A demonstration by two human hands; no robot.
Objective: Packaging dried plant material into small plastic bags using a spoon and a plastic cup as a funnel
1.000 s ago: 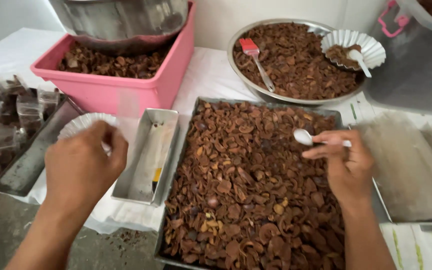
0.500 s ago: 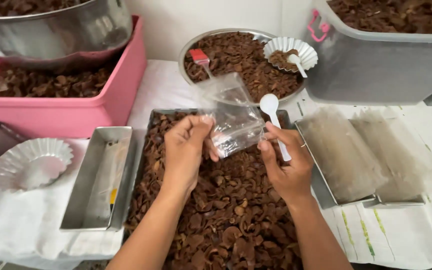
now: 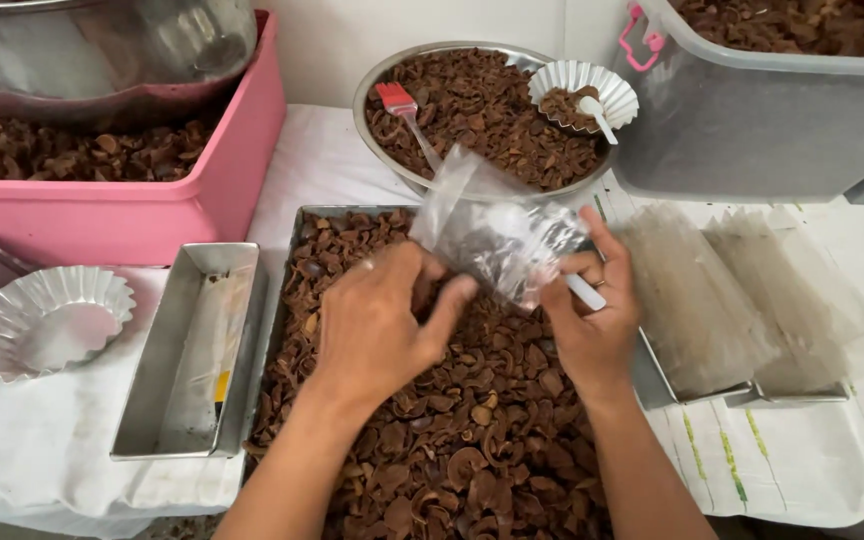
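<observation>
Pinching from both sides, left hand point(image 3: 377, 325) and right hand point(image 3: 592, 320) have fingers clamped on a small clear crinkly plastic bag point(image 3: 497, 240), the right also gripping a white plastic spoon point(image 3: 584, 292). Bag hangs above the near rectangular metal tray of brown dried shell pieces point(image 3: 432, 440). Judged light, limp and slippery; best held at its mouth edges.

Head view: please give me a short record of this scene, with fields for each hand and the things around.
left hand: pinches the clear plastic bag
right hand: holds the bag's other side, with a white spoon
below: metal tray of brown pieces
left side: empty loaf tin, fluted foil cup
right side: stacked clear bags
</observation>
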